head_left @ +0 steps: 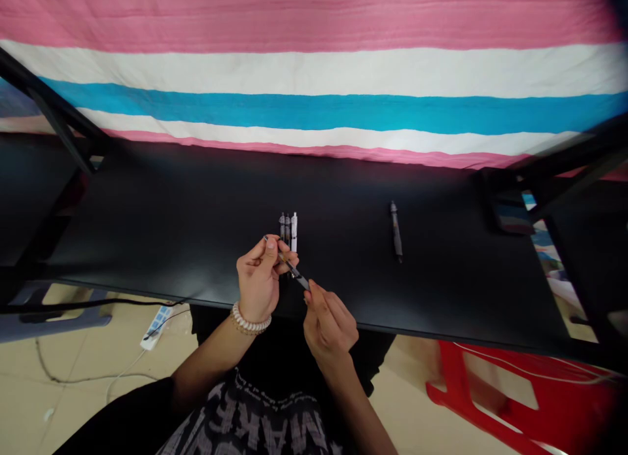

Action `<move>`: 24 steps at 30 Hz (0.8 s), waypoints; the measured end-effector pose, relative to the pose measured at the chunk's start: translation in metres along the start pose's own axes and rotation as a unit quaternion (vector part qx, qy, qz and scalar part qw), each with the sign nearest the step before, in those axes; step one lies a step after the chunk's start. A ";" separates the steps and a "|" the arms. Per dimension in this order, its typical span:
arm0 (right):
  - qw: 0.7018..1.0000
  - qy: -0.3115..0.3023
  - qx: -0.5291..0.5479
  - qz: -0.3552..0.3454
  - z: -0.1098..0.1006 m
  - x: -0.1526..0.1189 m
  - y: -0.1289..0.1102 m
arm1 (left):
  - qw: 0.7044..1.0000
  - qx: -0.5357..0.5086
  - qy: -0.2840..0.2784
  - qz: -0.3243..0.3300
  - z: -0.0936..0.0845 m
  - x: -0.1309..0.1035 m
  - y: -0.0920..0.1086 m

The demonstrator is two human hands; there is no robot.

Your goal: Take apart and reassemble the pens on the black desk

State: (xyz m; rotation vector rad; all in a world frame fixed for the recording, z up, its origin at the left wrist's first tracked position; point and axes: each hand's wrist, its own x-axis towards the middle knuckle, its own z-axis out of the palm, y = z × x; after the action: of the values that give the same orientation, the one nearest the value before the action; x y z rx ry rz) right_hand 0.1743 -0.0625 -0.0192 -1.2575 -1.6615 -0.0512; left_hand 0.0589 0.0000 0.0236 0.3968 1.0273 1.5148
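Above the front of the black table, a slim dark-and-grey pen [297, 274] is held slantwise between my two hands. My left hand [262, 272], with a white coil band at the wrist, pinches its upper end between thumb and finger. The fingers of my right hand [331, 316] are closed around its lower end. Just behind my left hand lie a white pen [294, 226] and two dark pens [285, 221] side by side, their near parts partly covered by my fingers. Farther right, a single dark pen [396, 233] rests on the table.
The black table [171, 206] reaches to a striped pink, white and blue cloth [314, 108] behind it. A dark phone-like object [510, 210] lies by the right frame. Below are a red plastic stool [454, 383] and a power strip [157, 327] with cables.
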 end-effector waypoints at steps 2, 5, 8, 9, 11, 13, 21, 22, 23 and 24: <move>0.999 0.019 0.011 -0.026 0.000 0.003 0.000 | 1.000 -0.001 0.014 -0.002 -0.001 0.002 -0.001; 0.995 0.001 0.080 0.062 -0.002 0.008 -0.002 | 1.000 0.000 0.025 -0.003 -0.004 0.004 0.000; 0.953 -0.064 0.180 0.237 -0.007 0.013 -0.006 | 1.000 0.004 0.024 0.008 -0.004 0.005 0.001; 0.939 -0.073 0.200 0.269 -0.009 0.015 -0.007 | 1.000 0.003 0.022 0.011 -0.004 0.004 0.002; 0.932 -0.059 0.215 0.285 -0.010 0.017 -0.010 | 1.000 -0.004 0.020 0.016 -0.004 0.004 0.003; 0.928 -0.040 0.227 0.294 -0.010 0.019 -0.011 | 0.999 -0.016 0.024 0.019 -0.003 0.004 0.003; 0.915 -0.049 0.251 0.311 -0.004 0.019 -0.014 | 1.000 -0.011 0.007 0.017 -0.004 0.005 0.006; 0.912 -0.060 0.251 0.320 -0.005 0.019 -0.013 | 1.000 -0.011 0.006 0.019 -0.005 0.006 0.007; 0.913 -0.066 0.245 0.320 -0.006 0.018 -0.013 | 1.000 -0.011 0.008 0.022 -0.006 0.008 0.008; 0.921 -0.064 0.231 0.308 -0.007 0.017 -0.013 | 0.999 -0.013 0.015 0.027 -0.007 0.009 0.009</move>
State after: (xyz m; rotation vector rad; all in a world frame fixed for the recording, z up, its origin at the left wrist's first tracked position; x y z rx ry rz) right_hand 0.1703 -0.0603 0.0029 -1.3658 -1.2103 0.7765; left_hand 0.0458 0.0069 0.0239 0.3866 1.0261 1.5848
